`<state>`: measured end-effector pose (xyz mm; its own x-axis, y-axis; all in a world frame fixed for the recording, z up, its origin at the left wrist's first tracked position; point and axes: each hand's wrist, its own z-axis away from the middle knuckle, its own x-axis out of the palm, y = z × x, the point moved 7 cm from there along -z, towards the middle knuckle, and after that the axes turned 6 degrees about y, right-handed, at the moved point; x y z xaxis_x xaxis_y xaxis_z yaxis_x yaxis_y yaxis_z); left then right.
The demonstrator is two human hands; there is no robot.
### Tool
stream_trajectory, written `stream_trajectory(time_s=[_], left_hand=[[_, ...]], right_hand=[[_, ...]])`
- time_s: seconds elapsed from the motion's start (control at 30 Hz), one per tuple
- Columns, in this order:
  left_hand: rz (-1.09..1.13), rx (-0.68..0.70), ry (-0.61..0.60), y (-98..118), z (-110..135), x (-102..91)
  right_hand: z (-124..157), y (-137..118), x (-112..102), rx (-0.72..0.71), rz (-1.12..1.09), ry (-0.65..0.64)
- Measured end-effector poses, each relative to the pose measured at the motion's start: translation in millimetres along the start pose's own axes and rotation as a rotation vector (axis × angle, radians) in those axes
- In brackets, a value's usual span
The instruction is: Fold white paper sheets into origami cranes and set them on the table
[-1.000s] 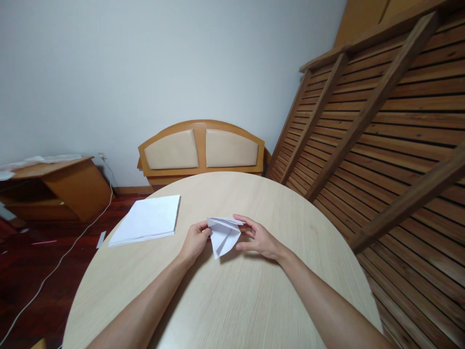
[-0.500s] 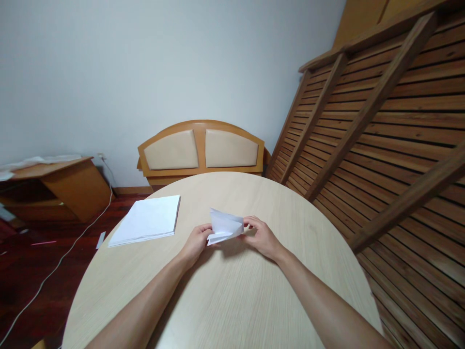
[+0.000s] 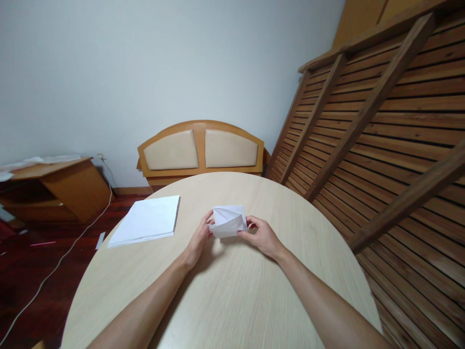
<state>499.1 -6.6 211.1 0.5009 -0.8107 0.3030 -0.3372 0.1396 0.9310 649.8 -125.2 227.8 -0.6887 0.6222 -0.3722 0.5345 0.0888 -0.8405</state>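
A small folded piece of white paper [image 3: 228,221] is held just above the round light-wood table [image 3: 225,300], near its middle. My left hand [image 3: 200,239] pinches the paper's left edge with thumb and fingers closed on it. My right hand [image 3: 260,236] grips the paper's right edge, fingers curled round it. The paper stands up between both hands with its creased flaps facing me.
A stack of white paper sheets [image 3: 147,220] lies on the table to the left of my hands. Behind the table stands a padded wooden headboard [image 3: 201,148]. A slatted wooden bed frame [image 3: 381,126] leans at the right. A low wooden cabinet [image 3: 54,186] and a white cable [image 3: 54,269] are at the left.
The folded paper has been turned from hanging point-down to standing upright between my hands, and lifted slightly away from me. Both hands have closed in on its two sides.
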Motion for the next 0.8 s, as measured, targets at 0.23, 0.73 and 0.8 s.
stream_trajectory(time_s=[0.23,0.73,0.8], left_hand=[[-0.217,0.136,0.171,5.0,-3.4,-4.8],[-0.384,0.133,0.245,9.3,-3.8,-10.0],[-0.412,0.164,0.252,12.4,-2.8,-8.6]], right_hand=[[1.5,-2.6,4.3,0.014,-0.027,-0.066],[3.7,-16.2,3.7,-0.036,-0.064,-0.062],[3.6,-16.2,3.4,-0.034,-0.088,-0.060]])
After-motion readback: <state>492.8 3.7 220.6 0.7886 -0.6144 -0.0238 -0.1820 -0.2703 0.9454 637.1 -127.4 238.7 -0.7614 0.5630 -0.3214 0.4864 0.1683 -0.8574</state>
